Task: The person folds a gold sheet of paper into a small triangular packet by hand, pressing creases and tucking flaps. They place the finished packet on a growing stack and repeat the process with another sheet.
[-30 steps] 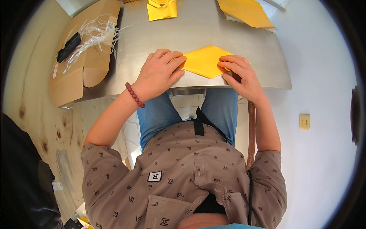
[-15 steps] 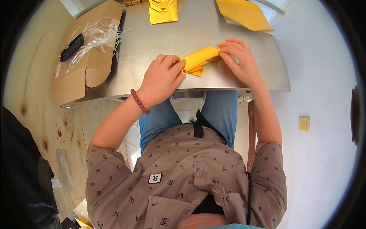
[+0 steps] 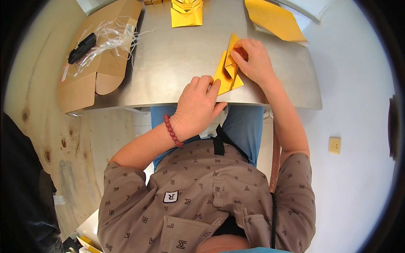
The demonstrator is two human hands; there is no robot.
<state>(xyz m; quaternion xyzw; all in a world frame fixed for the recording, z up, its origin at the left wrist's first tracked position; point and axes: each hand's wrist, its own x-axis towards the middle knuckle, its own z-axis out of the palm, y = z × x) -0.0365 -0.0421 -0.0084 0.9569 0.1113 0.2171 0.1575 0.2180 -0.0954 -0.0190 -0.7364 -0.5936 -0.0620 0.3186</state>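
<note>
A partly folded sheet of gold paper (image 3: 226, 79) lies slanted near the front edge of the metal table, with a raised flap along its middle. My right hand (image 3: 254, 61) pinches that flap on its upper right side, thumb and fingers closed. On the lower left, my left hand (image 3: 195, 102), with a dark red bead bracelet (image 3: 171, 131) at the wrist, holds the paper's edge by its fingertips. Its thumb reaches toward the table's front edge. Farther back sits a stack of folded gold paper pieces (image 3: 187, 19).
At the left, an opened cardboard box (image 3: 80, 90) carries clear plastic strips (image 3: 112, 42) and a black object (image 3: 82, 48). Flat gold sheets (image 3: 278, 21) lie at the back right of the metal table (image 3: 160, 76). Beyond the right side, a wall socket (image 3: 334, 145) shows.
The gold paper has turned from lying nearly crosswise to a steeper slant, and its folds have opened out. My left hand moved right and nearer; my right hand shifted slightly left.
</note>
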